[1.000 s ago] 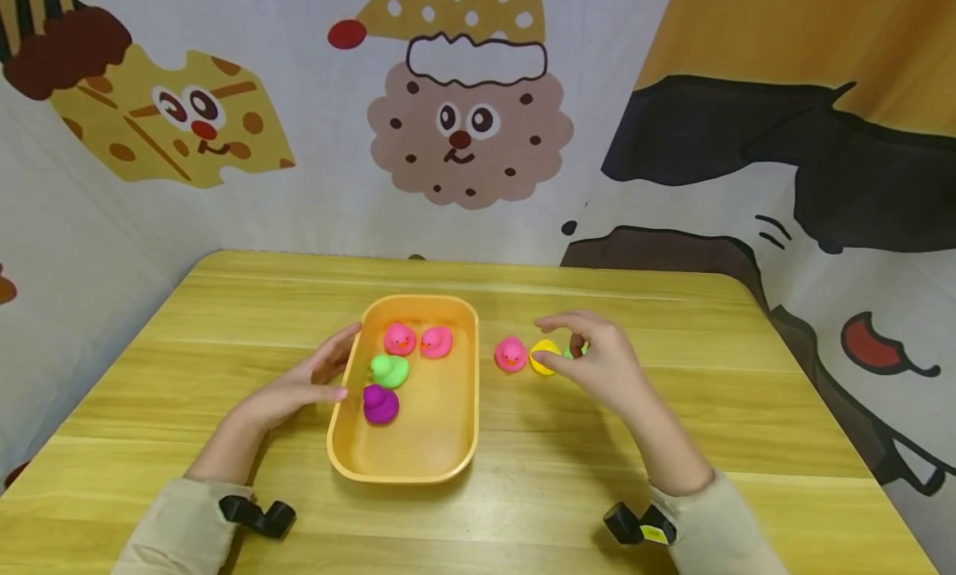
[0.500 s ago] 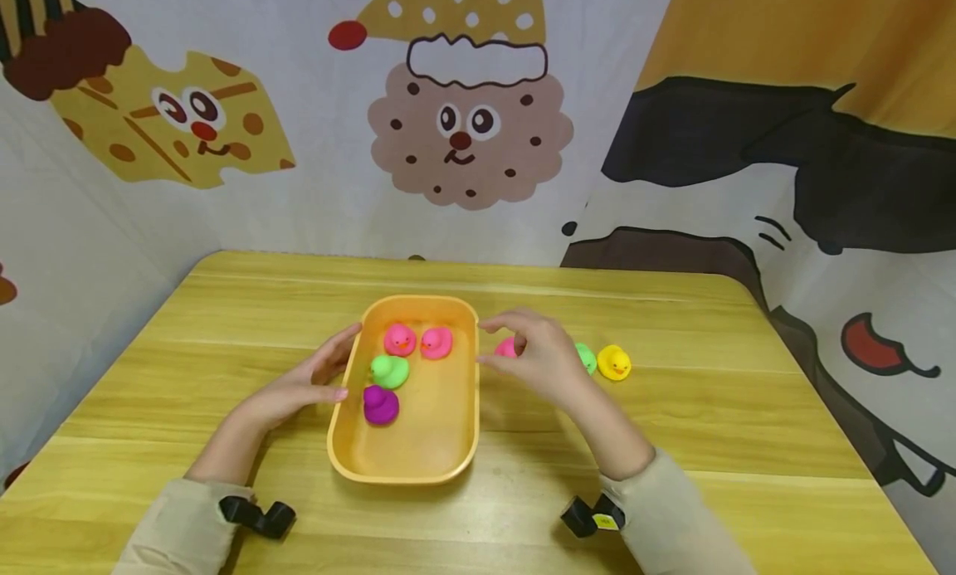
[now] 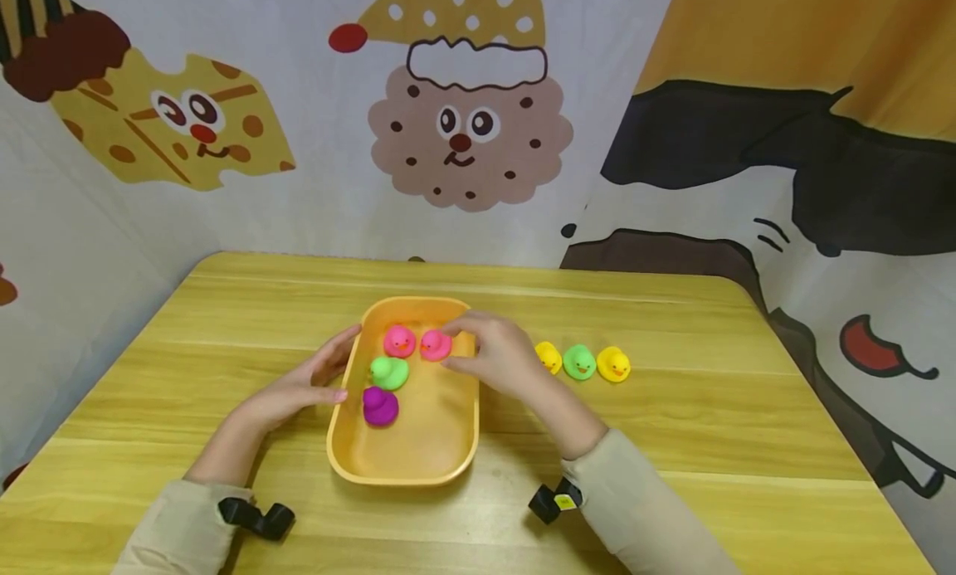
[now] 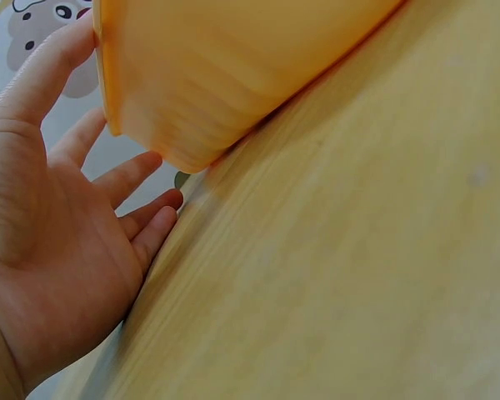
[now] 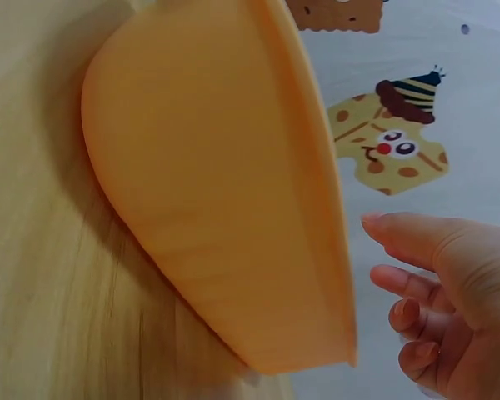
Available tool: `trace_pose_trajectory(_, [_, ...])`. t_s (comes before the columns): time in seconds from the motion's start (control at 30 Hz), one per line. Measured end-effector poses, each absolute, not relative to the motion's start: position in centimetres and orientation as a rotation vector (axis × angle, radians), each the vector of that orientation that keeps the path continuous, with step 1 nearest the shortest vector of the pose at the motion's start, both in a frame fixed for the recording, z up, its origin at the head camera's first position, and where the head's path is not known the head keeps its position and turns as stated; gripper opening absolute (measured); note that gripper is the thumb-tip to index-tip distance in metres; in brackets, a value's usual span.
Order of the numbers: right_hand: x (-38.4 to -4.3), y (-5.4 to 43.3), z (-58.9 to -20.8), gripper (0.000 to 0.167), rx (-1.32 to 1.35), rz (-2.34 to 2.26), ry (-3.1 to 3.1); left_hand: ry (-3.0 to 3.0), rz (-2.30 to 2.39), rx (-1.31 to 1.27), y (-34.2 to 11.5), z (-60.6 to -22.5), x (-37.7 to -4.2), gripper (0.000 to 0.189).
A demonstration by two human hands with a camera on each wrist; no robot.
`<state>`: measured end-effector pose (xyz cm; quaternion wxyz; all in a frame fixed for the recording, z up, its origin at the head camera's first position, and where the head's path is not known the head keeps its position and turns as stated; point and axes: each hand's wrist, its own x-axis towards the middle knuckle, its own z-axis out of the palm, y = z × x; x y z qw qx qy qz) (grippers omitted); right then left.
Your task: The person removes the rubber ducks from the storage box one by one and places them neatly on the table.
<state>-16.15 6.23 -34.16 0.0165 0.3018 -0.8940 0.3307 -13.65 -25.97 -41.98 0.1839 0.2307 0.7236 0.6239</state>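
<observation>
An orange plastic tub (image 3: 414, 442) holds two pink rubber ducks (image 3: 399, 341), a green one (image 3: 389, 372) and a purple one (image 3: 380, 406). My left hand (image 3: 309, 380) touches the tub's left rim with thumb and fingertips; in the left wrist view the remaining fingers spread loosely beside its wall. Over the right rim reaches my right hand (image 3: 496, 355), thumb and index finger apart, close to the right-hand pink duck (image 3: 436, 344). Nothing shows between those fingers in the right wrist view. To its right, a yellow duck (image 3: 548, 357) is partly hidden by that hand.
On the wooden table (image 3: 672, 442), a green duck (image 3: 579, 362) and another yellow duck (image 3: 614, 364) continue the row right of the tub. Behind the table hangs a cloth (image 3: 314, 218) printed with cartoon food. Black wrist cameras (image 3: 257, 518) sit on both sleeves.
My right hand has moved left from above the ducks on the table to over the tub's right rim, now covering where a pink duck showed. My left hand and the tub stay put.
</observation>
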Motion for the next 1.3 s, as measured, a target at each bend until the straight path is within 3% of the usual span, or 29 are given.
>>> trace_pose_trajectory(0.57, [-19.6, 4.2, -35.2, 0.038, 1.093, 0.756, -2.871, 2.061, 1.753, 0.641, -25.8, -41.9, -13.5, 0.085])
trace_pose_trajectory(1.3, [-20.7, 2.8, -36.5, 0.030, 0.914, 0.726, -2.993, 2.050, 1.757, 0.640, -25.9, -41.8, -13.5, 0.085])
